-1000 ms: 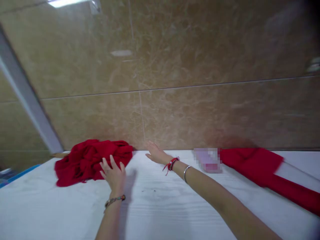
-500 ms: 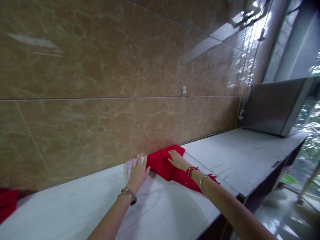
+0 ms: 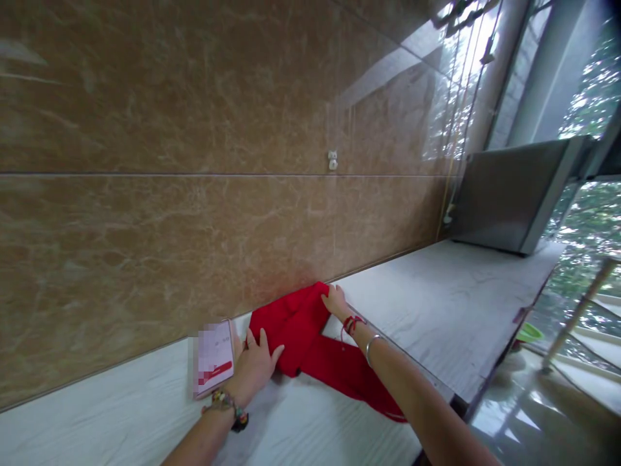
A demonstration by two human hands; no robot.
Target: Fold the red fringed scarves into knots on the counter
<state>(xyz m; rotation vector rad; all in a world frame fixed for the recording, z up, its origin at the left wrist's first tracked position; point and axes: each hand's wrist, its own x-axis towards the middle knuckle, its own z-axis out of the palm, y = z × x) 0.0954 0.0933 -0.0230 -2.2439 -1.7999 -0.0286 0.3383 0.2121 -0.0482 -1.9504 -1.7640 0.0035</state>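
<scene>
A piece of red cloth (image 3: 291, 330), which looks like a garment, lies partly folded on the white countertop (image 3: 407, 291) against the wall. One long strip of it stretches toward the front right, under my right forearm. My left hand (image 3: 255, 362) rests flat on its left edge with fingers spread. At the upper right corner of the cloth, my right hand (image 3: 336, 301) has its fingers curled over the edge, apparently gripping it. Just left of my left hand is a flat, phone-like thing (image 3: 213, 356) with a pale pink face, partly blurred out.
Brown marbled tiles (image 3: 169, 246) form the wall behind the counter. A large grey metal box (image 3: 504, 194) stands on the counter's far right end. Beyond the counter edge, a green basin (image 3: 530, 332) and a railing (image 3: 582, 304) are seen low down.
My left hand has shifted from the pale flat thing onto the cloth's left edge, uncovering that thing. My right hand has moved to the cloth's upper right corner. The view has turned slightly right.
</scene>
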